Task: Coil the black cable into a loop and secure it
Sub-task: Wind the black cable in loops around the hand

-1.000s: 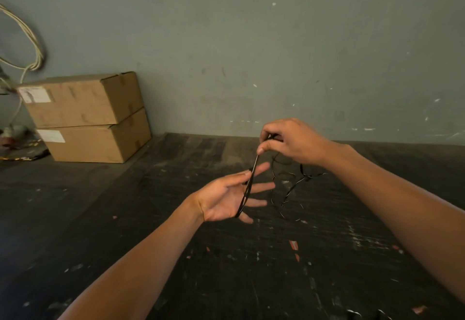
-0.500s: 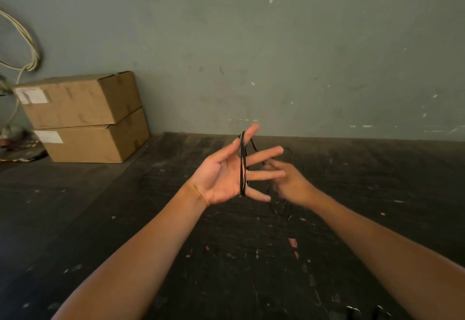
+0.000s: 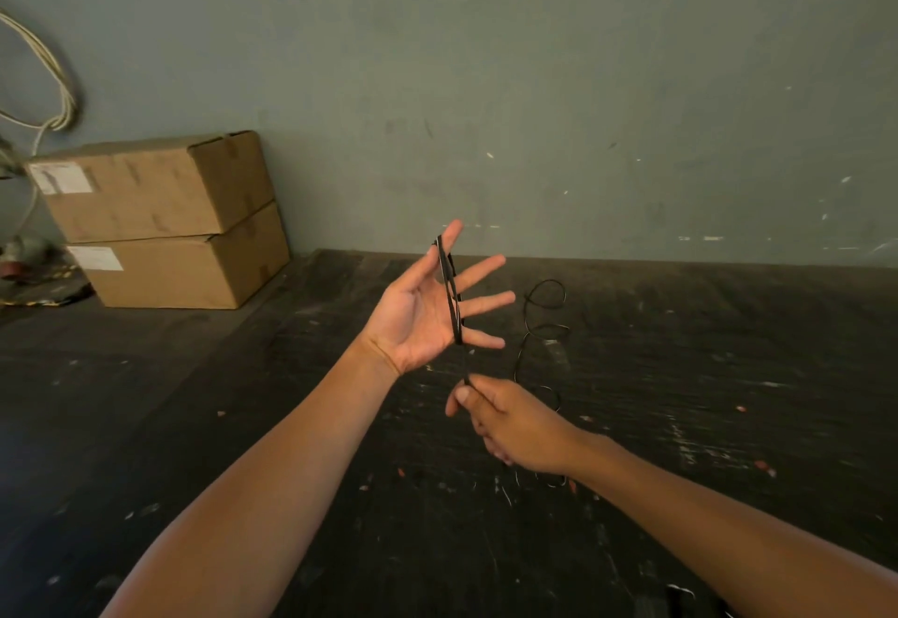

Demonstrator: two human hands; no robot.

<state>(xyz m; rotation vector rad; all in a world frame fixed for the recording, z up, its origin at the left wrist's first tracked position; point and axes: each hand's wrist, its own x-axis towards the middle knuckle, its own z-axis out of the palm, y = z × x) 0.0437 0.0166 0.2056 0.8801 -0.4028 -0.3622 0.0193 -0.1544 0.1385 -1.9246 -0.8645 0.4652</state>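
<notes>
The thin black cable [image 3: 449, 292] is wound in several turns across the spread fingers of my left hand [image 3: 423, 311], which is raised palm up above the dark table. From the coil a strand runs straight down to my right hand [image 3: 510, 423], which pinches it between thumb and fingers just below the left hand. The loose rest of the cable [image 3: 542, 321] lies in curls on the table to the right of both hands.
Two stacked cardboard boxes [image 3: 165, 219] stand at the back left against the grey-green wall [image 3: 583, 107]. Pale cords [image 3: 53, 82] hang at the far left. The dark scratched table [image 3: 243, 423] carries small reddish scraps.
My right hand has come from behind the left hand's fingers down below them, drawing the strand downward. The left hand stays raised with the coil on its fingers.
</notes>
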